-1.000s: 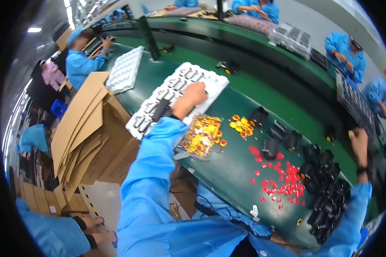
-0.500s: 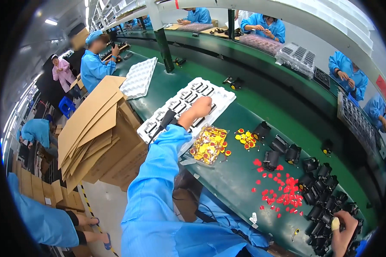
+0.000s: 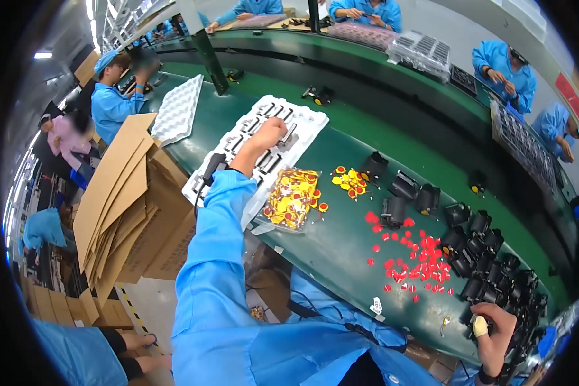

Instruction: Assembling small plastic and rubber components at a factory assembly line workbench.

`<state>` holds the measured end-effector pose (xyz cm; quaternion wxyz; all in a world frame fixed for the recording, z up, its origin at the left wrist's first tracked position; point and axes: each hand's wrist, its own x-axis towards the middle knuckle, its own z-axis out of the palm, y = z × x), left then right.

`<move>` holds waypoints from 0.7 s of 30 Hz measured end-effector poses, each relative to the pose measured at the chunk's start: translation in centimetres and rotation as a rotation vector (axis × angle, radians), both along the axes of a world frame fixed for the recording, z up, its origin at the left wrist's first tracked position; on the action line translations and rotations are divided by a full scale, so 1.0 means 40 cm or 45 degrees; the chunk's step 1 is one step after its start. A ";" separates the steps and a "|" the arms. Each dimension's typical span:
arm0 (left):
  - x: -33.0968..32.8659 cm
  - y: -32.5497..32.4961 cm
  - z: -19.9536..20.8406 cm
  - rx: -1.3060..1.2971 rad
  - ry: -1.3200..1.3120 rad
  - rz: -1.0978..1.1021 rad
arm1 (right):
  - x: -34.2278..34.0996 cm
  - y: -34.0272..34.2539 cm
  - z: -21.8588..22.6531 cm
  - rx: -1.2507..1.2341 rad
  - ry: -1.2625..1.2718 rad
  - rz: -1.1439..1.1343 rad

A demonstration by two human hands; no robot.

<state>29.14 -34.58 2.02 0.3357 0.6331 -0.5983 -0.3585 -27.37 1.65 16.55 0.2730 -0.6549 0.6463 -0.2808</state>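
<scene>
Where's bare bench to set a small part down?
Main patch: green table between the bag of yellow pieces and the scattered red discs. Smaller one: between the white tray and the loose yellow pieces. Crowded: right end, black parts heaped by the right hand.

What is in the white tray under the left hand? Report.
Dark, narrow parts sit in slots of the white tray. The left hand and blue sleeve cover some; what lies beneath them cannot be seen.

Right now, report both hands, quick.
Left hand: curled over the white molded tray; any grip cannot be told.
Right hand: curled beside black housings; any grip cannot be told.
</scene>
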 end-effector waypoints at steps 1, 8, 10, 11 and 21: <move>0.000 -0.008 -0.005 -0.034 -0.069 0.003 | 0.007 0.003 -0.001 0.008 0.002 -0.012; -0.050 0.055 -0.022 -0.612 -0.248 0.139 | 0.065 0.024 -0.041 -0.089 -0.190 0.039; -0.160 0.132 0.054 -0.562 -0.027 0.086 | 0.099 0.020 -0.059 -0.221 -0.124 0.195; -0.231 0.178 0.075 -0.560 0.236 0.000 | 0.120 0.013 -0.060 -0.241 -0.095 0.313; -0.748 0.671 0.159 0.191 1.516 -0.304 | 0.261 -0.178 -0.125 -0.661 -0.049 0.553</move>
